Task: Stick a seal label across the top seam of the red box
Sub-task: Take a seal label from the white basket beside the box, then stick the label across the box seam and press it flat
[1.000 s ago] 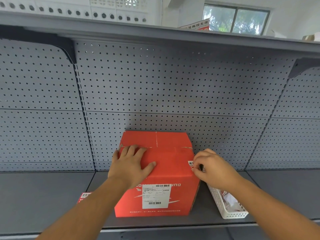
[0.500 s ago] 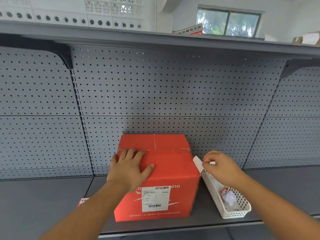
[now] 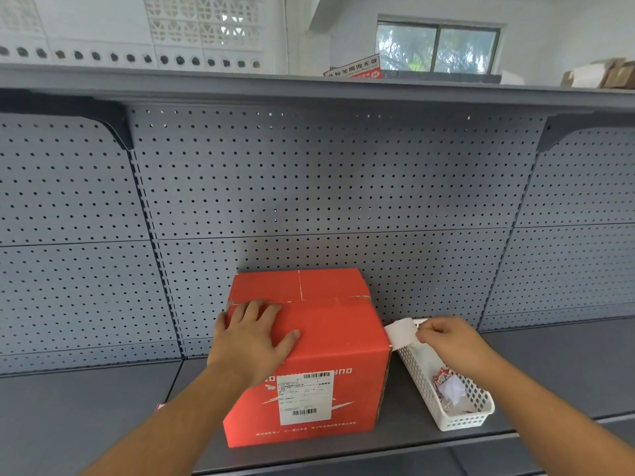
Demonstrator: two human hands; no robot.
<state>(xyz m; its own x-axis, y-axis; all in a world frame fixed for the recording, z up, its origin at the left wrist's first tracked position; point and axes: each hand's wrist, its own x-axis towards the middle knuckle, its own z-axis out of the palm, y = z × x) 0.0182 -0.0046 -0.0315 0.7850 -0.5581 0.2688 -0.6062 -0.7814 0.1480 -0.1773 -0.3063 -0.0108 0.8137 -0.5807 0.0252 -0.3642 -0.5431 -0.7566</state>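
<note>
Red box point(image 3: 309, 355) sits on the grey shelf point(image 3: 549, 365), back against the pegboard point(image 3: 309, 183), top seam point(image 3: 300, 285) not yet sealed from what shows. Left hand point(image 3: 252, 338) lies flat and spread on the box's near top edge, pressing, not clamped on anything. Right hand point(image 3: 450, 341) pinches a white strip point(image 3: 400, 333), fingers together on one end; looks like the seal label or its backing, can't tell which, printed face not visible. Strip hangs just beside the box's right top corner, over the white basket point(image 3: 460, 407). Judgement: strip is thin, light, floppy, curls easily and will stick to itself; hold by one edge only, keep the adhesive off skin. Box is stiff cardboard, likely steady under the palm. Basket contents are red-white scraps, too small to identify. A red scrap at the left forearm is mostly hidden. Both forearms cut off at frame bottom.
</note>
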